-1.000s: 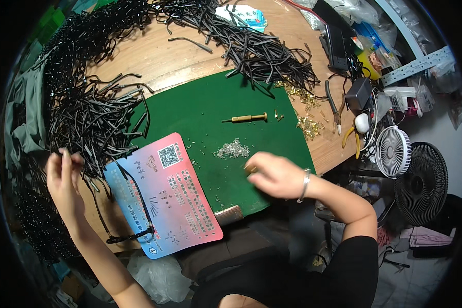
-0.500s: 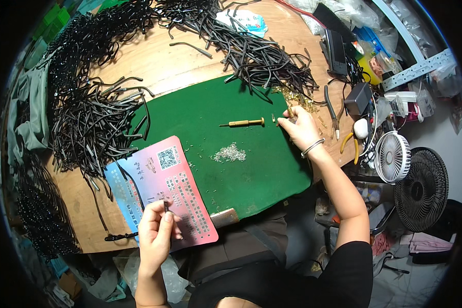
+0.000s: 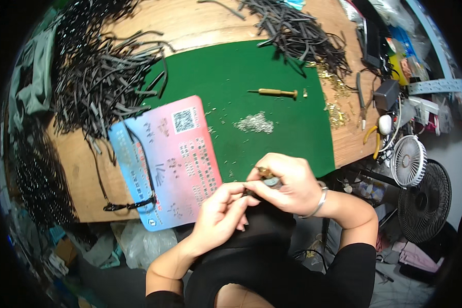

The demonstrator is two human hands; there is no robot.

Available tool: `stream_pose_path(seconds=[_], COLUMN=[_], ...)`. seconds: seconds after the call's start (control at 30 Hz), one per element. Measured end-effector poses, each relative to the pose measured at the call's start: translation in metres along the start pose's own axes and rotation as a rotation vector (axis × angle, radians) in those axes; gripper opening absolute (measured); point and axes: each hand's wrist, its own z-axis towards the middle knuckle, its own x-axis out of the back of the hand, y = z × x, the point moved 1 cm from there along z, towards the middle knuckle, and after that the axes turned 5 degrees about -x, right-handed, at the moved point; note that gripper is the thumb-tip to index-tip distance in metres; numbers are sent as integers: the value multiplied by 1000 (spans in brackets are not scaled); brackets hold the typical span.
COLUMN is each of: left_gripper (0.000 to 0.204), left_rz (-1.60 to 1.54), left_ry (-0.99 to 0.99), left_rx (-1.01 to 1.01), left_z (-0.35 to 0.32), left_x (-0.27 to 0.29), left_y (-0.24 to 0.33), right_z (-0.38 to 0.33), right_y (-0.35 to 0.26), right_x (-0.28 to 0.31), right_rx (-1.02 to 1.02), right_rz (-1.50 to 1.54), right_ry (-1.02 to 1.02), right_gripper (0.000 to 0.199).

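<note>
In front of my lap my two hands meet beyond the near edge of the green mat (image 3: 292,141). My left hand (image 3: 222,215) is closed, pinching a small dark piece (image 3: 249,193) mostly hidden by the fingers. Closed around a brass-coloured tool with a grey end (image 3: 264,173), my right hand (image 3: 291,182) touches the left at the fingertips; the tool's working end is covered. A brass screwdriver (image 3: 277,93) lies on the mat beside a small gold piece (image 3: 305,93). Below it sits a pile of tiny silvery parts (image 3: 255,123).
A pink-and-blue printed card (image 3: 182,169) overlaps the mat, a black eyeglass frame (image 3: 130,206) partly on it. Bundles of black eyeglass temples (image 3: 100,84) lie at left and far right. Gold parts (image 3: 336,113), pliers (image 3: 377,141) and a white fan (image 3: 408,161) are at right.
My right hand has come from the mat's far right edge down to my left hand, with the brass-coloured tool. My left hand has moved right, off the card, and the view has shifted.
</note>
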Motion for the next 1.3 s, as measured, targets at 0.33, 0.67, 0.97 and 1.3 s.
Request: stream_pose_path(seconds=[0.33, 0.67, 0.97, 1.3], left_gripper=[26, 22, 29, 29], left_rz=[-181, -163, 151, 332], left_ry=[23, -84, -88, 217], left_rx=[-26, -42, -140, -124], left_z=[-6, 1, -5, -1], left_x=[10, 18, 14, 30], left_y=[-1, -5, -16, -13], right_z=[10, 13, 12, -11], right_y=[13, 8, 35, 36], right_x=[-21, -5, -12, 7], right_rx=[28, -454, -645, -172], right_rz=[150, 631, 619, -350], right_ry=[9, -273, -581, -171], right_gripper=[11, 20, 37, 35])
